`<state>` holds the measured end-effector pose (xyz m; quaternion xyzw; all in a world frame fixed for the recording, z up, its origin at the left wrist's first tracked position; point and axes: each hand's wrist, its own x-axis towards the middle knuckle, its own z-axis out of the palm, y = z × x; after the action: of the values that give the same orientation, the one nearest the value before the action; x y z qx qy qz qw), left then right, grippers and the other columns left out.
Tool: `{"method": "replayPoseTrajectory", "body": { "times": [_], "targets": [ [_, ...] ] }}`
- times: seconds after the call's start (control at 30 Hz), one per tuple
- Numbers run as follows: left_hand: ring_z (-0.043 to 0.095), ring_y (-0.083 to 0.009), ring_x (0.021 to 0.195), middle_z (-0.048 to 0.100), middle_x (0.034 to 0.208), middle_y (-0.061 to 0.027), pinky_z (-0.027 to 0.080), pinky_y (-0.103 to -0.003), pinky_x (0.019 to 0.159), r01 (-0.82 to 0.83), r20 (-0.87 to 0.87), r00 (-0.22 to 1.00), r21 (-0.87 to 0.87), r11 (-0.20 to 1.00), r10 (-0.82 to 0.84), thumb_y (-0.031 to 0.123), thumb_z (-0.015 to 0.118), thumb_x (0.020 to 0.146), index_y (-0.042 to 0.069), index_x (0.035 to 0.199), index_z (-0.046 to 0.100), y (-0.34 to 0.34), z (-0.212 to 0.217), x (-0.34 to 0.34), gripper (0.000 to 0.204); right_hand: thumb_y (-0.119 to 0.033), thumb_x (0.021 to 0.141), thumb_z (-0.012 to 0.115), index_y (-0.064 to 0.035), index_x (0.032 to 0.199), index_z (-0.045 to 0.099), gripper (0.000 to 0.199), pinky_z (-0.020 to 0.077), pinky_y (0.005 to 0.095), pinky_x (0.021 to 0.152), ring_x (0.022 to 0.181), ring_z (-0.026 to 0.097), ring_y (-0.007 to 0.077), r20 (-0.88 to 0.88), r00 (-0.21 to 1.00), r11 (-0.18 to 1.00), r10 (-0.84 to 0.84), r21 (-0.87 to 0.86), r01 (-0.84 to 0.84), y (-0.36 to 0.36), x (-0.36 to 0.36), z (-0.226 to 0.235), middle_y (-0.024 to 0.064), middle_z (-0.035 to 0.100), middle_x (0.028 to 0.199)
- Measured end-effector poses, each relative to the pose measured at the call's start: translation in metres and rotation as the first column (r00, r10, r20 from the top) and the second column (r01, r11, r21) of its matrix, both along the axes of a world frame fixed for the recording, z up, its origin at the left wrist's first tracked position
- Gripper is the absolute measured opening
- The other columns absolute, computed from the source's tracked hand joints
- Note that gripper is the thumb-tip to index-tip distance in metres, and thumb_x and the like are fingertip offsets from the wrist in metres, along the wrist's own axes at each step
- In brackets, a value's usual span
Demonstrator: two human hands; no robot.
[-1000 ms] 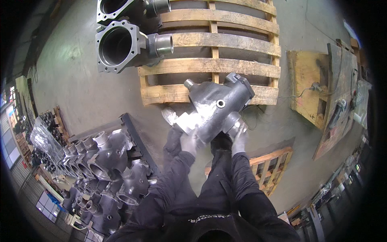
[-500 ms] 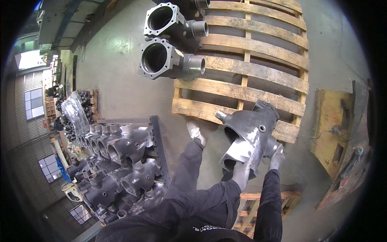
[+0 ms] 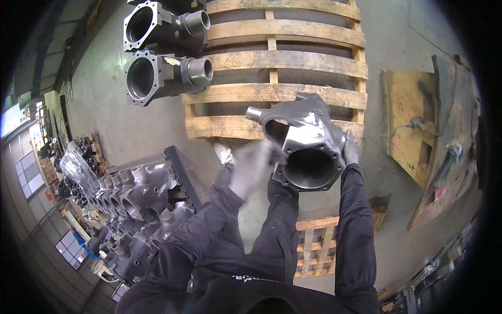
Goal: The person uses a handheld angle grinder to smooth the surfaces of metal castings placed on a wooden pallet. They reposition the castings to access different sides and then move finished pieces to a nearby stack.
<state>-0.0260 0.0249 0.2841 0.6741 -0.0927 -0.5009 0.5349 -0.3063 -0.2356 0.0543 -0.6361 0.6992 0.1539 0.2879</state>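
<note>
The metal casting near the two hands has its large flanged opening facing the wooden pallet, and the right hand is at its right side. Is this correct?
Not quite: the large flanged opening of the metal casting faces back toward the person, not the wooden pallet, as the current head view shows. The right hand is at its right side, as you say.

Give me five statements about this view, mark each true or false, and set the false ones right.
1. The right hand touches the right side of a flanged metal casting. True.
2. A slatted wooden pallet lies beyond that casting. True.
3. The casting's flanged round opening faces the pallet. False: the round opening faces away from the pallet.
4. The left hand is inside that opening. False: the left hand, blurred, is to the left of it.
5. More castings are grouped at lower left. True.
</note>
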Motion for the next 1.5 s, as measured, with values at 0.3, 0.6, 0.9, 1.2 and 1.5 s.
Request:
{"method": "replayPoseTrajectory", "body": {
  "times": [0.3, 0.6, 0.9, 1.2, 1.5],
  "targets": [
    [0.048, -0.0289, 0.132, 0.045, 0.146, -0.0166, 0.041, -0.043, 0.111, -0.513, -0.453, 0.716, 0.174, 0.84, 0.531, 0.067, 0.054, 0.102, 0.01, 0.152, 0.036, -0.07, -0.26, 0.074, 0.078, -0.058, 0.106, 0.043, -0.0046, 0.143, 0.057, 0.067, 0.0529, 0.0498, 0.101, 0.121, 0.065, 0.0425, -0.012, 0.957, 0.956, 0.29, 0.036, -0.29, 0.027, 0.004, 0.013, 0.0263, 0.064, 0.136],
    [0.067, -0.0197, 0.099, 0.069, 0.107, -0.0095, 0.055, -0.037, 0.086, -0.289, -0.52, 0.818, 0.002, 0.957, 0.248, 0.044, 0.074, 0.095, 0.006, 0.12, 0.063, -0.131, -0.289, 0.086, 0.048, -0.051, 0.109, 0.041, -0.0057, 0.152, 0.047, 0.063, 0.0553, 0.0462, 0.1, 0.12, 0.066, 0.0376, 0.117, 0.975, 0.979, 0.188, 0.056, -0.195, 0.133, -0.014, 0.019, 0.0254, 0.059, 0.143],
    [0.069, -0.0194, 0.084, 0.073, 0.094, -0.0083, 0.056, -0.036, 0.078, -0.678, -0.443, 0.6, 0.159, 0.718, 0.665, 0.04, 0.084, 0.08, 0.005, 0.107, 0.072, 0.003, -0.286, 0.041, 0.045, -0.045, 0.111, 0.039, -0.0069, 0.16, 0.037, 0.062, 0.0577, 0.0426, 0.099, 0.119, 0.068, 0.0327, 0.113, 0.963, 0.95, 0.243, 0.171, -0.26, 0.088, -0.023, 0.012, 0.0245, 0.054, 0.151],
    [0.068, -0.0171, 0.104, 0.073, 0.111, -0.0055, 0.054, -0.033, 0.096, -0.937, -0.466, 0.04, 0.289, 0.195, 0.884, 0.035, 0.062, 0.102, 0.008, 0.121, 0.071, 0.204, -0.163, -0.03, 0.034, -0.037, 0.112, 0.041, -0.007, 0.163, 0.035, 0.059, 0.0597, 0.0404, 0.093, 0.107, 0.071, 0.0293, 0.134, 0.823, 0.779, 0.553, 0.268, -0.567, 0.069, 0.047, 0.036, 0.0236, 0.06, 0.141],
    [0.07, -0.0228, 0.106, 0.074, 0.113, -0.0088, 0.056, -0.039, 0.098, -0.912, -0.525, -0.389, 0.105, -0.396, 0.757, 0.028, 0.063, 0.103, 0.008, 0.121, 0.068, 0.366, 0.028, -0.107, 0.027, -0.035, 0.11, 0.044, -0.0067, 0.154, 0.044, 0.052, 0.0596, 0.0411, 0.088, 0.102, 0.072, 0.028, 0.416, 0.596, 0.598, 0.686, 0.144, -0.789, 0.182, 0.169, 0.125, 0.0215, 0.065, 0.13]
  ]
}}
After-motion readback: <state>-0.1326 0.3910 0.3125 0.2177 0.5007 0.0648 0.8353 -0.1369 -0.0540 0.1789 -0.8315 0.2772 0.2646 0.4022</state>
